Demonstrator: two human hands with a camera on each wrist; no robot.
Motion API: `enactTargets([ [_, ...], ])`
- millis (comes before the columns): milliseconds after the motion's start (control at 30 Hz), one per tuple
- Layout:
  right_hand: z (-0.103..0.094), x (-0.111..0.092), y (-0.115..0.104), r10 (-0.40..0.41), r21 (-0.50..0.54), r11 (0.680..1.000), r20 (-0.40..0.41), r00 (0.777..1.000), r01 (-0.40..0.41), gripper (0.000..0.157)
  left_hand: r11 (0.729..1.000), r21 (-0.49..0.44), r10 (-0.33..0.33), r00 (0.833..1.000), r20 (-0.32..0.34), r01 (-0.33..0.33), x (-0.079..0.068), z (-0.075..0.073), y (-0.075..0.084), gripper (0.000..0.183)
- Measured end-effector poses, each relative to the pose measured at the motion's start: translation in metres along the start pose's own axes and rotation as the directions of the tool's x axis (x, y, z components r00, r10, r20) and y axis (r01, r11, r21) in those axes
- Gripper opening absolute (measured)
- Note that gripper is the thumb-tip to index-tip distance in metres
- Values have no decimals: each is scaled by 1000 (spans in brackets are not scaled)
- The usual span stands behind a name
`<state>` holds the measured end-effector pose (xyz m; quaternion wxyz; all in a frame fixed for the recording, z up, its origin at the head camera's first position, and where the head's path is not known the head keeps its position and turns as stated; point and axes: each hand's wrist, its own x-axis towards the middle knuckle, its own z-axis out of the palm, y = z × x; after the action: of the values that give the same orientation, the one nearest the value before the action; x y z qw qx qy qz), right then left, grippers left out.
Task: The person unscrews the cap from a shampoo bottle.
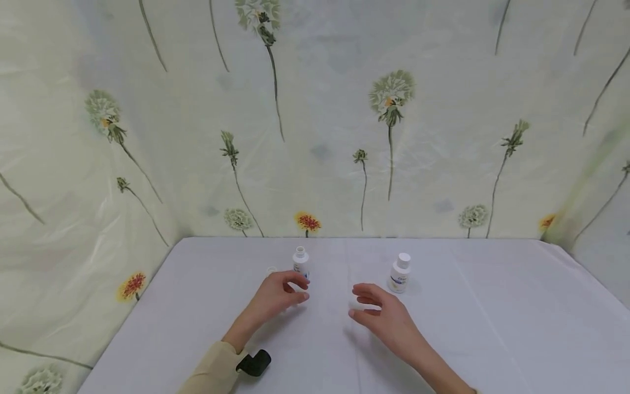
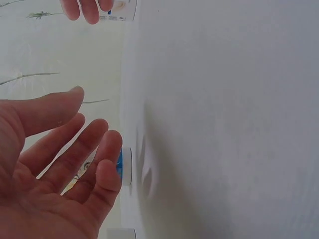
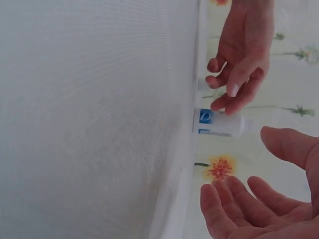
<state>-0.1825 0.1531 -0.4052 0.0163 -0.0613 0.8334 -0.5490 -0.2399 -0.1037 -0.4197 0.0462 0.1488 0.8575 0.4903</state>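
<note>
White plastic bare-necked bottle (image 1: 301,261), small, round-shouldered, w/ blue-printed label: upright on white cloth-covered table (image 1: 458,328), just beyond L hand (image 1: 275,293), lower part partly behind its fingers in head view. Touching or only nr: cannot tell. In R-wrist view, L fingertips overlapping same bottle's side, blue print nr base.

White plastic capped bottle (image 1: 399,273), similar shape, label w/ blue and yellow: also upright, beyond R hand (image 1: 386,317) and slightly to its R, nr bent fingers in head view. Well apart from bare-necked one.

L hand: fingers loosely bent, thumb tip apart from index tip, visible gap btwn, gripping nothing. R hand: ditto, thumb below fingers. Both palms turned inward, well apart from each other, w/ shadows on cloth below.

Just past back of L hand: small white round object (image 1: 272,270), mostly hidden, ID unclear. At L wrist: black rounded device (image 1: 254,363), nr cuff of cream sleeve (image 1: 211,366).

Bkgd: pale green sheet (image 1: 320,186) w/ dandelion and orange-red flower print, behind far table edge.
</note>
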Motion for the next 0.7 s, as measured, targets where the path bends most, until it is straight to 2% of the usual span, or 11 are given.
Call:
enactTargets([
  [533, -15, -12, 12, 59, -38, 997, -24, 998, -60, 47, 999, 25, 41, 998, 44, -42, 10, 25, 12, 26],
  [700, -21, -15, 13, 54, -32, 998, -30, 998, -55, 48, 999, 26, 23, 998, 64, -24, 13, 31, 18, 25],
])
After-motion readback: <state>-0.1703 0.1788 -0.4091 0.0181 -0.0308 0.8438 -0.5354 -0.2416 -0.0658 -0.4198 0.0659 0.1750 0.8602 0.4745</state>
